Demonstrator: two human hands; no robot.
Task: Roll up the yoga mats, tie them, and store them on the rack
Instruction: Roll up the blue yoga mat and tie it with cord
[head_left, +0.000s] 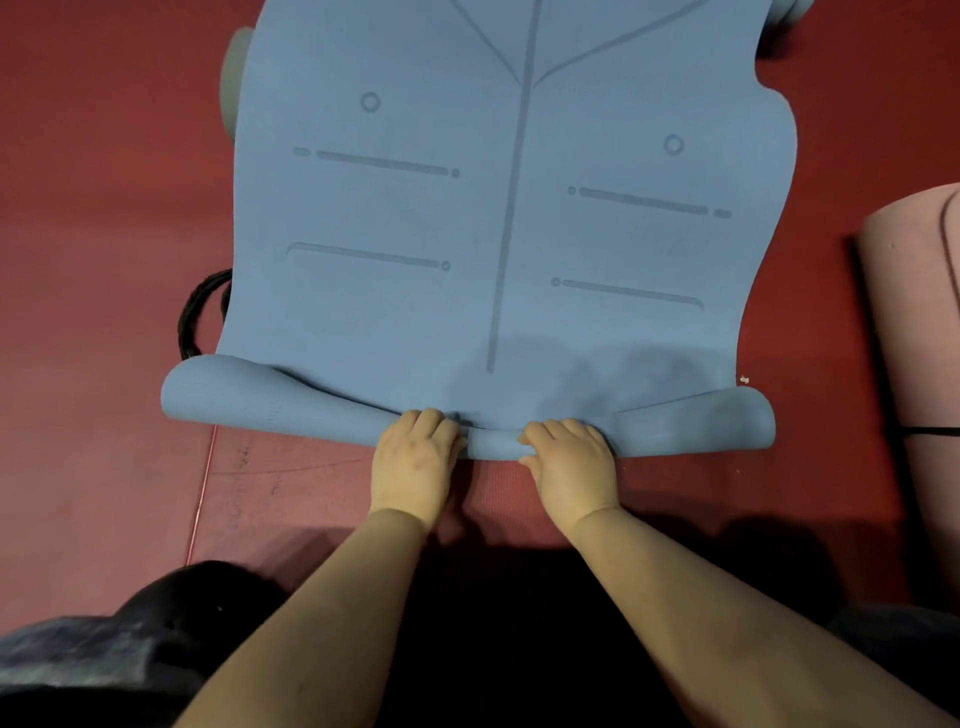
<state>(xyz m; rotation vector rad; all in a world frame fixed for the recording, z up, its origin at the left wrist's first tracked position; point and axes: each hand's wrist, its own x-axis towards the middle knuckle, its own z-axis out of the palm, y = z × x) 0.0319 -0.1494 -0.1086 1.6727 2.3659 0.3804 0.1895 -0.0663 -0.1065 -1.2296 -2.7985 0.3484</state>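
A blue yoga mat (498, 218) with printed alignment lines lies spread on the red floor, stretching away from me. Its near end is curled into a loose roll (249, 397) that runs from left to right. My left hand (415, 457) and my right hand (569, 460) sit side by side on the middle of that roll, fingers curled over its top and gripping it. The roll is pinched thin between the hands and bulges wider toward both ends.
A rolled pink mat (919, 332) with a black tie around it lies at the right edge. A black braided cord (200, 312) loops out from under the blue mat's left side. Grey objects (231, 83) peek out at the mat's far corners. My knees are at the bottom.
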